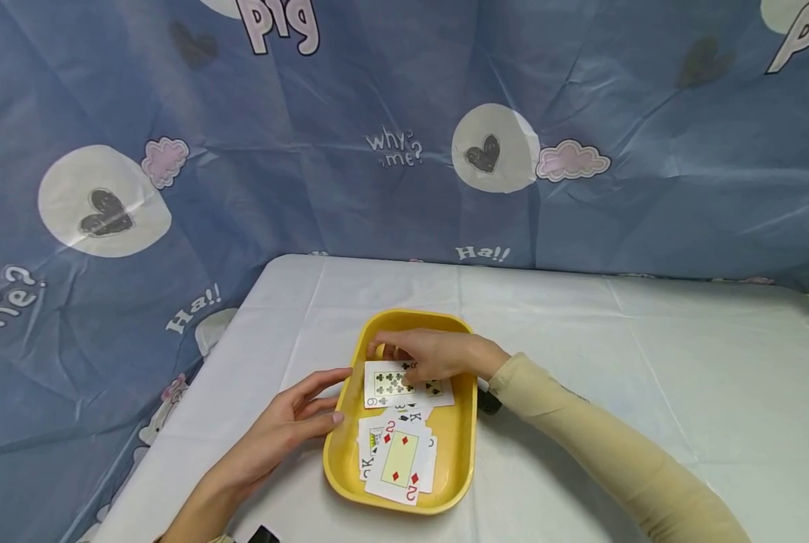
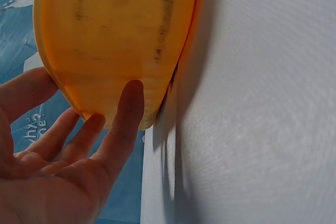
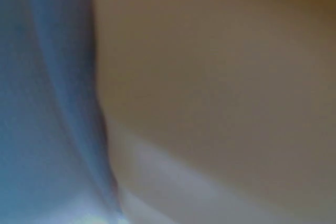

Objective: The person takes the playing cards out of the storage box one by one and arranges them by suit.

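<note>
A yellow tray lies on the white table with playing cards in it. In the head view my right hand reaches into its far half. The thumb lies on the face of a nine of clubs, and the curled fingers are at that card's far edge, so the hand seems to pinch it. A two of diamonds tops a loose pile in the near half, with kings partly showing beneath. My left hand touches the tray's left side, its fingers fairly straight; the left wrist view shows fingertips against the outer wall.
The white tablecloth reaches around the tray. Behind the table hangs a blue printed cloth. A dark object shows under the right wrist. A beige surface, blurred, fills most of the right wrist view.
</note>
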`<state>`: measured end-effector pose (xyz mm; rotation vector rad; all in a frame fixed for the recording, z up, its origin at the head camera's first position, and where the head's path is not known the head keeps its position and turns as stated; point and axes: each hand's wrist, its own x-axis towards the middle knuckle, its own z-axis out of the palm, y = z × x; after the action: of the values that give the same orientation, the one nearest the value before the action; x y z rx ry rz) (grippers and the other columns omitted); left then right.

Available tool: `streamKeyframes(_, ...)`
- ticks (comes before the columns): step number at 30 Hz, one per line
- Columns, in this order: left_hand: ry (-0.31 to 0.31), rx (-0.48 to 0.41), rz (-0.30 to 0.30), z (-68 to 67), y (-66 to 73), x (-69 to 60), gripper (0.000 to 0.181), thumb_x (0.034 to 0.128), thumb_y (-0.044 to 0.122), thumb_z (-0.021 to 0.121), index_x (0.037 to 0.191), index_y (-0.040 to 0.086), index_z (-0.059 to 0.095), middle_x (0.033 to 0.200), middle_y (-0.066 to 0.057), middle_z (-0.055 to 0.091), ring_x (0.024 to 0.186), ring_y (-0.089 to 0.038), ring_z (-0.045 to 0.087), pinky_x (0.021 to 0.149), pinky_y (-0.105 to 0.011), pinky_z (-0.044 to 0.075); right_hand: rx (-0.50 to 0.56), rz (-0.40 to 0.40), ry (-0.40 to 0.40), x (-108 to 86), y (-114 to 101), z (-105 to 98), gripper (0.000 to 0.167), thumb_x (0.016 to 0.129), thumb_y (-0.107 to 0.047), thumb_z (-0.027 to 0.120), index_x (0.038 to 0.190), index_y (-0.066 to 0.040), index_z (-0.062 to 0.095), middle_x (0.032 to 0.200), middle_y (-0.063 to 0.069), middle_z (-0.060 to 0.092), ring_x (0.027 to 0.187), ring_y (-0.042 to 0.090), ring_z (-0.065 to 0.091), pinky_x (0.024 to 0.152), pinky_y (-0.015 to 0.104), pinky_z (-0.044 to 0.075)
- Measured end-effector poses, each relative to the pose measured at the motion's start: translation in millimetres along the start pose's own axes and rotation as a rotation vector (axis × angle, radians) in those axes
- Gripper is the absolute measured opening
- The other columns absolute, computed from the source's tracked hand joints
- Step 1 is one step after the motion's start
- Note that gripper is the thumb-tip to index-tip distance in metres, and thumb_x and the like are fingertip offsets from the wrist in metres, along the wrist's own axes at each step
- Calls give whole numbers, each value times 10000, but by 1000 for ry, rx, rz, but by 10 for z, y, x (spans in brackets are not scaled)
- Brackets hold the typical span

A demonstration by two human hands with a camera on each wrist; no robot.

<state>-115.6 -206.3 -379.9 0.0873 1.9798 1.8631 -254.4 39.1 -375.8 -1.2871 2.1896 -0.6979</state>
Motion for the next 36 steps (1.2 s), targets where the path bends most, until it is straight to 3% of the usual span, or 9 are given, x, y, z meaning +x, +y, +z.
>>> streamKeyframes(3, 0, 2, 1, 0, 3, 4, 603, 935, 148, 674, 1480, 169, 418, 1417, -169, 498, 1271, -296, 512, 939, -390, 499, -11, -26, 19, -36, -2, -20, 536, 920, 9, 642, 1340, -286, 486, 1061, -20, 586, 938, 141, 529, 824, 272, 450)
streamKeyframes(9, 7, 13, 3, 13, 13, 6, 600, 929, 159, 684, 1472, 179, 429, 1411, -171, 506, 1260, -292, 525, 941, -386, 498, -87, 6, 51, -152, -58, -87, 575, 954, -27, 615, 1430, -325, 491, 1282, -89, 538, 1133, 77, 488, 965, 262, 424)
streamKeyframes(14, 8, 16, 14, 17, 18, 10, 598, 930, 156, 683, 1472, 172, 431, 1411, -181, 503, 1255, -301, 529, 937, -396, 503, -73, 16, 112, -258, -72, -139, 610, 947, -32, 632, 1466, -310, 470, 1217, -81, 528, 1075, 109, 489, 914, 307, 458)
streamKeyframes(18, 6, 15, 11, 26, 17, -4, 600, 932, 156, 681, 1475, 167, 426, 1413, -192, 499, 1254, -306, 531, 920, -404, 515, 31, -7, 177, -331, -43, -141, 602, 926, -15, 654, 1449, -263, 491, 1212, -84, 540, 1036, 135, 508, 902, 352, 466)
streamKeyframes(24, 39, 43, -3, 61, 23, -41, 594, 928, 163, 686, 1466, 161, 435, 1382, -199, 535, 1153, -313, 605, 794, -435, 564, 227, -43, 288, -427, -19, -120, 549, 881, 30, 690, 1352, -218, 556, 1124, -24, 587, 997, 151, 553, 895, 310, 502)
streamKeyframes(30, 79, 80, -13, 112, 56, -55, 576, 914, 103, 667, 1444, 152, 447, 1330, -199, 578, 1056, -299, 651, 700, -441, 580, 299, -64, 388, -514, -16, -104, 538, 833, 34, 742, 1281, -232, 607, 1025, -8, 638, 878, 154, 606, 826, 322, 533)
streamKeyframes(36, 137, 113, -16, 164, 85, -71, 574, 883, 37, 647, 1414, 160, 467, 1289, -190, 602, 1012, -294, 662, 638, -435, 578, 406, -56, 483, -610, 12, -80, 536, 824, -13, 786, 1289, -177, 574, 1048, 70, 626, 886, 229, 644, 851, 382, 534)
